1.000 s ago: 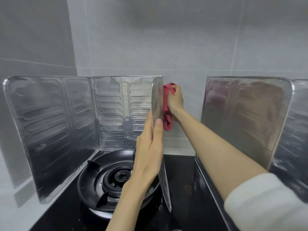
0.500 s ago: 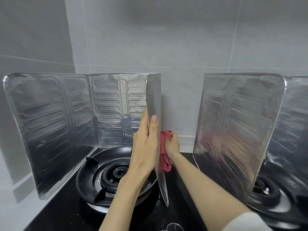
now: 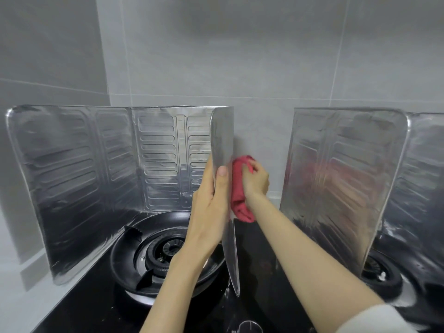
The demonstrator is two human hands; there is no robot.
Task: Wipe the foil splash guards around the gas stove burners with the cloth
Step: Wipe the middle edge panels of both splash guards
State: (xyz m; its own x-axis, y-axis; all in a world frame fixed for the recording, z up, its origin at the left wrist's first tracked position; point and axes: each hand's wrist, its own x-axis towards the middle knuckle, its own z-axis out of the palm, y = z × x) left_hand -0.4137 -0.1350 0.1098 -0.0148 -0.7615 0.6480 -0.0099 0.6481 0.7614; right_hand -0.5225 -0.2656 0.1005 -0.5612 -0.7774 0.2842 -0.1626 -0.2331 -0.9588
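Observation:
A silver foil splash guard wraps the left burner; its right panel stands edge-on to me. My left hand grips that panel, thumb on its outer face and fingers behind it. My right hand holds a bunched red cloth pressed against the panel's outer side, at mid height. A second foil guard stands around the right burner.
The black glass cooktop lies between the two guards. Grey tiled wall runs behind. A round stove knob shows at the bottom edge. The left counter edge is pale grey.
My right hand wiped the cloth down the panel from near its top to low by the cooktop, then back up to mid height. My left hand kept its grip.

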